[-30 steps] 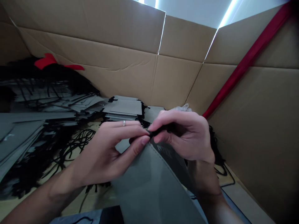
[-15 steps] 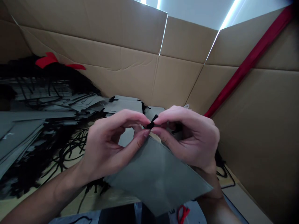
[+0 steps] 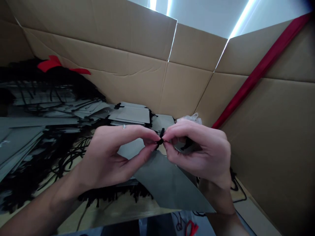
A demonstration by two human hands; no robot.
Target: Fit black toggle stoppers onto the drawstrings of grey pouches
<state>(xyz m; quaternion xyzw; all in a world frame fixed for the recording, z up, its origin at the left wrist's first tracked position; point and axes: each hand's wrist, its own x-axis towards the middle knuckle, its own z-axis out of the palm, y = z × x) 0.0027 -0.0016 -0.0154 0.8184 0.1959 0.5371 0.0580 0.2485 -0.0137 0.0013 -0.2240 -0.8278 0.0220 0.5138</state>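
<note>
Head view: my left hand [image 3: 110,154] and right hand [image 3: 199,150] pinch black cord [image 3: 160,138] on grey bag [image 3: 167,183]; desk [image 3: 123,206] strewn with cords, cardboard walls [image 3: 123,49] around.

Work surface [image 3: 118,209]: tan, board-like, bare at 6 o'clock.
- 12 o'clock: small stack of flat grey bags [image 3: 131,114], black cord ends showing at its right edge.
- 10 o'clock: larger, untidy heap of grey bags [image 3: 49,98], black handles tangled through it.
- 9 o'clock: long grey stack [image 3: 22,141], fanned and blurred.
- 8 o'clock: loose black cords [image 3: 69,157] spread straight on the tan top; a fringe of cord ends [image 3: 110,195] nearer 6.
- 1 o'clock: crumpled clear plastic [image 3: 190,117].
- 4 o'clock: single black cord loop [image 3: 236,183].
- 5 o'clock: red cord [image 3: 190,226] on a pale sheet.
</note>
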